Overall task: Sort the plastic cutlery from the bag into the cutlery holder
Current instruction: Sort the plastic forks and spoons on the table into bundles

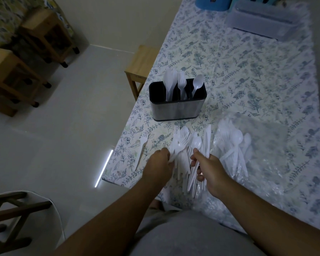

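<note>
A metal cutlery holder (176,108) with a black insert stands on the table; it holds white knives at the left, forks in the middle and a spoon at the right. In front of it lies a loose pile of white plastic cutlery (185,139). More cutlery lies in a clear plastic bag (248,145) to the right. One fork (143,145) lies alone at the left. My left hand (160,167) grips a fork from the pile. My right hand (209,172) holds a bunch of white pieces, a spoon among them.
The table carries a floral cloth (248,71), and its left edge runs close to my left hand. A wooden stool (139,69) stands beside the table. A clear lidded box (266,21) and a blue tub (212,3) sit at the far end.
</note>
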A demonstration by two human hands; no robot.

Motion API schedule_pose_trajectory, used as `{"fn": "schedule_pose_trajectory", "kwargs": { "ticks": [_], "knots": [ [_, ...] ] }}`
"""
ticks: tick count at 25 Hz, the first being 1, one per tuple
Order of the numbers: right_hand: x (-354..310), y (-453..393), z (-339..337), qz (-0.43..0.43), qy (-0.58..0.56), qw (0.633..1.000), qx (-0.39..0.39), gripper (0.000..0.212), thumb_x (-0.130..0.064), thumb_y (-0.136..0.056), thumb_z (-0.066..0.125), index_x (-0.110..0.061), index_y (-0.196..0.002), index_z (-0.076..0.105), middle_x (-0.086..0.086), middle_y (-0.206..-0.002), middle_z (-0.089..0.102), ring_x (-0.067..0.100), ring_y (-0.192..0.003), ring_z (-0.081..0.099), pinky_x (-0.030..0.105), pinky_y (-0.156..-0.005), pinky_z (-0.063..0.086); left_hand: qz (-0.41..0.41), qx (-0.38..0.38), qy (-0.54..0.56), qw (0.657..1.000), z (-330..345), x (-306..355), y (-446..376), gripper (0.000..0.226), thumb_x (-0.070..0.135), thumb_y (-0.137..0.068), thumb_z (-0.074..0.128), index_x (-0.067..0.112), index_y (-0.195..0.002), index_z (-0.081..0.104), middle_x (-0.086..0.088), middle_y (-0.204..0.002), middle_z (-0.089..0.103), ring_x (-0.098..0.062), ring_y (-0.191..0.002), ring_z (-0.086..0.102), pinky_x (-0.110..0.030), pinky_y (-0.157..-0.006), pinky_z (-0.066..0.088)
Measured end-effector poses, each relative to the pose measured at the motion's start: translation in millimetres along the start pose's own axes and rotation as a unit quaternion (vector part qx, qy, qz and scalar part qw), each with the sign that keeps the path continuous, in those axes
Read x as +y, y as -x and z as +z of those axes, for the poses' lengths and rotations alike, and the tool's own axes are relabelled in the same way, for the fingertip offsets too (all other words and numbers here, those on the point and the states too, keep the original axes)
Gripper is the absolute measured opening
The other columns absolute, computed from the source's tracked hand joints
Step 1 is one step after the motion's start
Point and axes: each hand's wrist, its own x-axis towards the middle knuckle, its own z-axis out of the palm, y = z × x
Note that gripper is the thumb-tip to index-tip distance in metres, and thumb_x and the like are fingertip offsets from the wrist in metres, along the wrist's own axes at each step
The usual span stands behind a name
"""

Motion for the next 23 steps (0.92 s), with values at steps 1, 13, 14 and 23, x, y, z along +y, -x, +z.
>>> {"fn": "schedule_pose_trajectory", "kwargs": {
  "ticks": [1,13,14,23],
  "knots": [
    [1.7,-0.2,-1.2,-0.002,0.012,1.000,-0.003,0.035,-0.042,-0.098,0.059,-0.010,-0.093,0.070,0.001,-0.074,0.064,0.017,-0.061,0.050,0.030,-0.056,0.040,-0.012,-0.007,0.003,1.000,0.0,-1.9,0.1,0.017,0.022,-0.092,0.065,0.012,-0.104,0.059,-0.003,-0.096,0.064,-0.017,-0.082,0.060,-0.031,-0.071,0.055],
    [7.2,-1.3,-3.0,-0.011,0.023,0.999,-0.042,0.028,-0.037,-0.098,0.059,-0.011,-0.106,0.066,0.001,-0.066,0.051,0.014,-0.053,0.044,0.027,-0.046,0.039,-0.044,0.031,0.011,0.998,-3.7,0.1,-8.2,0.022,0.040,-0.090,0.064,0.019,-0.088,0.061,0.005,-0.081,0.062,-0.010,-0.070,0.061,-0.027,-0.062,0.052],
    [7.8,-1.7,-2.5,-0.010,0.025,0.999,-0.043,0.028,-0.038,-0.098,0.060,-0.012,-0.106,0.066,0.001,-0.066,0.051,0.014,-0.053,0.044,0.026,-0.045,0.038,-0.048,0.015,-0.009,0.999,-0.9,2.0,-12.1,0.024,0.040,-0.089,0.064,0.018,-0.082,0.061,0.004,-0.074,0.062,-0.012,-0.065,0.061,-0.028,-0.058,0.052],
    [11.9,-2.2,-3.9,-0.005,0.012,0.999,-0.047,0.024,-0.034,-0.098,0.060,-0.014,-0.103,0.072,0.001,-0.061,0.052,0.015,-0.054,0.048,0.029,-0.048,0.042,-0.119,0.072,0.079,0.987,-21.3,-13.5,-9.6,0.012,0.023,-0.091,0.064,0.020,-0.092,0.053,0.000,-0.068,0.062,-0.012,-0.051,0.053,-0.027,-0.049,0.044]
  ]
}}
